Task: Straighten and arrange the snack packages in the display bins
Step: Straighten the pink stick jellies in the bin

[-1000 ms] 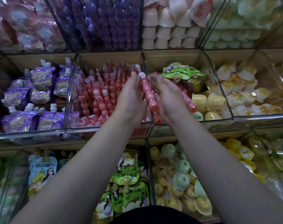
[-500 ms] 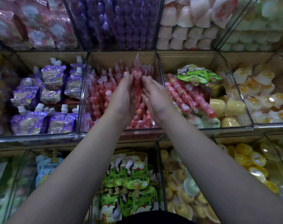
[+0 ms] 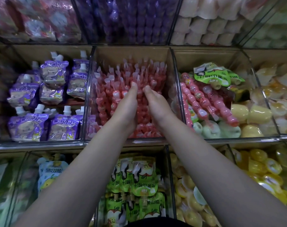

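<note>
Left hand [image 3: 126,105] beside right hand [image 3: 157,104], both outstretched; touching pink sticks [image 3: 106,95].

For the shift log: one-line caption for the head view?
Left hand and right hand, fingers straight, bracket pink jelly sticks in the middle bin.

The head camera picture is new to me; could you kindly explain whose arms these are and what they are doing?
No machine here: a person wears one wide-angle camera on the head, looking down along both bare arms. The left hand and right hand lie side by side, fingers straight, pressing into the pink jelly sticks in the middle bin. Neither seems to grip anything. Purple pouches fill the bin on its left; the bin on its right mixes loose pink sticks, a green pouch and yellow cups.
</note>
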Demonstrator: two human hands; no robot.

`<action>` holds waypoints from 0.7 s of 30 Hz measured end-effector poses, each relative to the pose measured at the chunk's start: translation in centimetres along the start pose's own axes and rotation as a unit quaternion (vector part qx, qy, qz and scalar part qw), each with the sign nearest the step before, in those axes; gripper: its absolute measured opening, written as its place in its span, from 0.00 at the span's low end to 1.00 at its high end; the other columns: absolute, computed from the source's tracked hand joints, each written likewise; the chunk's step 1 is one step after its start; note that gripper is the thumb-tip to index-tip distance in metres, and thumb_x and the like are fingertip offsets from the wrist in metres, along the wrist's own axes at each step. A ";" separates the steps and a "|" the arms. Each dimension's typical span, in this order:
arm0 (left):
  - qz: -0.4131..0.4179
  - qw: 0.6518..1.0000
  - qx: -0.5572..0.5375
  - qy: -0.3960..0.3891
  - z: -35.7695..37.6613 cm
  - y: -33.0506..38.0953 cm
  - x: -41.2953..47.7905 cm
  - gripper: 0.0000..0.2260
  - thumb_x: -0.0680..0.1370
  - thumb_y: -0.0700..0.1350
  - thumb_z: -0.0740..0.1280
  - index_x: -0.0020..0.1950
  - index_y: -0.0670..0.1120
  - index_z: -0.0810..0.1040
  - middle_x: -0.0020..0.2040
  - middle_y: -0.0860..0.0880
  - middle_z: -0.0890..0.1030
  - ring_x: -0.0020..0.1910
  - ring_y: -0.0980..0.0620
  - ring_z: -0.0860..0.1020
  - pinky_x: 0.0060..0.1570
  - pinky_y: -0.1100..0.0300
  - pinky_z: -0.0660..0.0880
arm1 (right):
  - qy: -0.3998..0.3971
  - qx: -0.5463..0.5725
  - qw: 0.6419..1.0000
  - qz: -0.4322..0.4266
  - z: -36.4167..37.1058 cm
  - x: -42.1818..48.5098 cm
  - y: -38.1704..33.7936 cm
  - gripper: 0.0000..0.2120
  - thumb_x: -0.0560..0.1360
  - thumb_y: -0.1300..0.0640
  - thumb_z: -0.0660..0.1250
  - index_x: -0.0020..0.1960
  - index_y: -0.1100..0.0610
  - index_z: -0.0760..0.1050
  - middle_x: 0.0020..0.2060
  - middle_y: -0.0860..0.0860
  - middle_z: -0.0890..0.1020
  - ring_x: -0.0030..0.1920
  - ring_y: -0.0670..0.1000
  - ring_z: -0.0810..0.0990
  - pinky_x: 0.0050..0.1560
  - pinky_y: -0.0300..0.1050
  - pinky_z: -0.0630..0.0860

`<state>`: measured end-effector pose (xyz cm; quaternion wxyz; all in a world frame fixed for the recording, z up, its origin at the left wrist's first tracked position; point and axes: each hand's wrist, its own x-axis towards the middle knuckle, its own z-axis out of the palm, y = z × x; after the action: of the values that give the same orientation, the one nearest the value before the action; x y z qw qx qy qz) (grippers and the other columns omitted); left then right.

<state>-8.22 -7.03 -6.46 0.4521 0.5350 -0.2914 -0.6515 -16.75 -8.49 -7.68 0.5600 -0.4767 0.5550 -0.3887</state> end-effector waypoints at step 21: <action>0.084 0.994 -0.035 -0.064 4.0 0.0 -4.6 0.24 0.83 0.60 0.51 0.72 0.47 0.70 0.63 0.56 0.77 0.64 0.57 0.72 0.64 0.60 0.64 | 0.023 0.068 0.995 -0.075 -3.0 -4.9 -2.2 0.22 0.84 0.47 0.54 0.73 0.57 0.69 0.71 0.52 0.73 0.70 0.46 0.69 0.74 0.47 0.63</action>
<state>-12.01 -3.31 -3.45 0.5042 0.4500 -0.3409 -0.6535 -19.91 -4.60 -4.12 0.5474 -0.4686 0.5028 -0.4775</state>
